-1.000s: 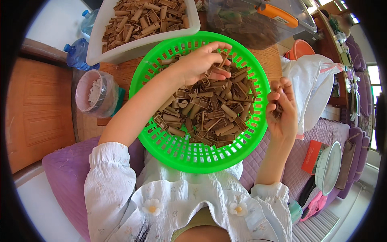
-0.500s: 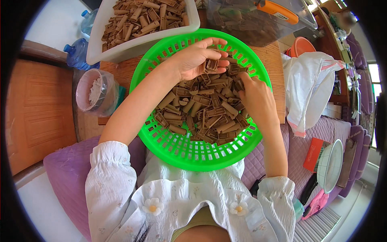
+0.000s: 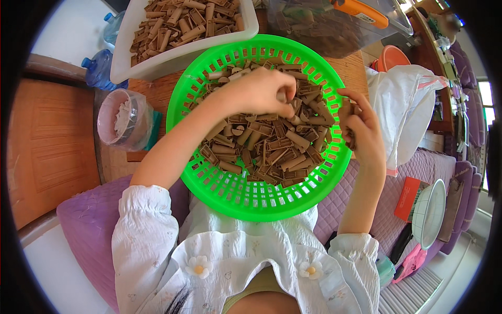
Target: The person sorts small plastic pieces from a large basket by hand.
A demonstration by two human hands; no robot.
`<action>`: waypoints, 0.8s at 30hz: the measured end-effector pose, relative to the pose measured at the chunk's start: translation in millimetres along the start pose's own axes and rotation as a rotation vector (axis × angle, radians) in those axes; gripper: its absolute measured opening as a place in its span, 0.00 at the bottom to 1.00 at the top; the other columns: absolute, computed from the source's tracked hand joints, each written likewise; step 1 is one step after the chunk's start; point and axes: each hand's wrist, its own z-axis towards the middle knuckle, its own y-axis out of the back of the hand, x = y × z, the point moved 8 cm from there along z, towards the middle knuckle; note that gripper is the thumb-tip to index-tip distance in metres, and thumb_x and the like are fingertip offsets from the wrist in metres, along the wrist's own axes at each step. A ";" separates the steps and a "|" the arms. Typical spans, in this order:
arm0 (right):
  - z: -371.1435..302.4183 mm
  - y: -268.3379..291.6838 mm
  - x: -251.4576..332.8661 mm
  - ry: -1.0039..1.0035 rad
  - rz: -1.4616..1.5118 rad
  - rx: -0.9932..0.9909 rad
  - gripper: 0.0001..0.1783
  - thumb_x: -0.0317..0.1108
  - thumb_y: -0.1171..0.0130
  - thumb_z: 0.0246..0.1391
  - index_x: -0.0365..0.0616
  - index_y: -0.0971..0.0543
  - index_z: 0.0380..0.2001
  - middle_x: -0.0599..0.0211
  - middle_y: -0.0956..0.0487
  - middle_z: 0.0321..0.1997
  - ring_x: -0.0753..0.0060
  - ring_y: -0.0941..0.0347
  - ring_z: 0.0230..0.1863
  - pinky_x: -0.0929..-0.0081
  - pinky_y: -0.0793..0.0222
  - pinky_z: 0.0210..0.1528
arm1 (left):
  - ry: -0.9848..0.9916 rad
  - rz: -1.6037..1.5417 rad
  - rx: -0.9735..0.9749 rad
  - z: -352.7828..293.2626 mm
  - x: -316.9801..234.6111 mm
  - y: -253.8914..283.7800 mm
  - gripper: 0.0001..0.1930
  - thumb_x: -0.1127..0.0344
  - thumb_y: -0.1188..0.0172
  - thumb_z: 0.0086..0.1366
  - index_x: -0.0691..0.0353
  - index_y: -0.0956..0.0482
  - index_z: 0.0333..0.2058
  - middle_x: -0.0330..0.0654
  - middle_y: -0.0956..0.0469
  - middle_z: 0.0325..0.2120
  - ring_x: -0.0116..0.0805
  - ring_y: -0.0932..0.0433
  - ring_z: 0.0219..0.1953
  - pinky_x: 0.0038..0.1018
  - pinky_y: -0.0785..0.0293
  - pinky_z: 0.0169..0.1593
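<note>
A round green plastic basket (image 3: 261, 212) with slotted sides holds a heap of brown half-round plastic pieces (image 3: 266, 146). My left hand (image 3: 261, 91) reaches over the heap, blurred a little, its fingers curled down around a brown piece that is mostly hidden. Beside the basket's right rim, my right hand (image 3: 366, 128) is closed around some brown pieces (image 3: 345, 112); its fingers partly cover them, so how many cannot be told.
Behind the basket on the wooden table (image 3: 149, 99) stand a white tub (image 3: 188, 49) of similar brown pieces and a clear bin (image 3: 308, 39) with an orange handle. A lined pail (image 3: 111, 118) is at left. A white sack (image 3: 402, 115) and an orange basin (image 3: 393, 58) are at right.
My left hand has turned down into the heap, fingers curling, no longer showing the piece it held up. My right hand has moved right, out of the heap to the rim, with brown pieces in it.
</note>
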 end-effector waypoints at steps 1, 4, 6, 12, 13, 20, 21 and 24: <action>-3.2 0.0 -5.9 0.003 0.466 0.126 0.23 0.22 0.58 0.49 0.40 0.33 0.52 0.65 0.29 0.29 0.70 0.27 0.31 0.83 0.34 0.20 | -0.016 0.090 0.005 -1.4 -4.4 -7.7 0.15 0.63 0.34 0.48 0.62 0.26 0.32 0.43 0.23 0.25 0.37 0.24 0.31 0.34 0.29 0.36; -6.8 -6.6 -14.7 -0.025 1.108 0.216 0.23 0.25 0.62 0.54 0.40 0.36 0.55 0.59 0.28 0.37 0.66 0.27 0.38 0.80 0.29 0.22 | -0.051 0.216 -0.040 -4.9 4.5 -24.4 0.13 0.66 0.35 0.48 0.63 0.27 0.31 0.47 0.22 0.26 0.44 0.22 0.33 0.39 0.28 0.39; -8.1 -1.9 -29.2 -0.086 1.293 0.241 0.22 0.29 0.66 0.58 0.41 0.39 0.57 0.55 0.29 0.45 0.64 0.27 0.44 0.75 0.24 0.26 | -0.032 0.292 -0.095 -0.9 5.0 -21.5 0.11 0.66 0.37 0.50 0.62 0.26 0.32 0.46 0.22 0.24 0.45 0.22 0.31 0.37 0.28 0.40; -8.8 3.6 -36.7 -0.014 1.310 0.059 0.22 0.25 0.64 0.59 0.43 0.40 0.58 0.52 0.33 0.53 0.59 0.30 0.52 0.59 0.25 0.46 | -0.066 0.201 -0.089 2.0 3.8 -14.4 0.09 0.67 0.46 0.54 0.61 0.24 0.34 0.46 0.21 0.22 0.42 0.21 0.29 0.35 0.27 0.38; -10.5 3.1 -35.1 -0.002 1.307 0.059 0.23 0.23 0.63 0.58 0.43 0.40 0.57 0.52 0.33 0.53 0.58 0.31 0.53 0.56 0.27 0.49 | -0.067 0.201 -0.086 2.0 2.6 -10.2 0.09 0.67 0.46 0.54 0.61 0.24 0.34 0.46 0.21 0.22 0.42 0.21 0.29 0.35 0.27 0.38; -15.6 2.4 -27.5 -0.018 1.409 0.103 0.22 0.24 0.64 0.59 0.47 0.39 0.57 0.50 0.31 0.52 0.56 0.30 0.53 0.51 0.29 0.52 | 0.145 -0.483 -0.213 -1.7 28.7 15.7 0.08 0.70 0.54 0.58 0.61 0.28 0.35 0.34 0.27 0.25 0.21 0.24 0.27 0.19 0.34 0.21; -15.7 4.4 -28.7 -0.019 1.410 0.102 0.22 0.24 0.64 0.59 0.47 0.39 0.57 0.50 0.31 0.52 0.56 0.30 0.53 0.51 0.29 0.52 | 0.145 -0.595 -0.213 -4.1 23.8 15.5 0.08 0.71 0.55 0.58 0.60 0.28 0.35 0.33 0.27 0.26 0.20 0.26 0.26 0.18 0.35 0.21; -14.3 13.6 -35.9 -0.012 1.497 0.107 0.21 0.25 0.64 0.60 0.46 0.36 0.56 0.51 0.31 0.52 0.55 0.31 0.53 0.51 0.29 0.51 | 0.138 -0.723 -0.147 -2.5 23.6 11.8 0.08 0.70 0.55 0.60 0.59 0.28 0.36 0.33 0.28 0.30 0.20 0.28 0.24 0.17 0.36 0.21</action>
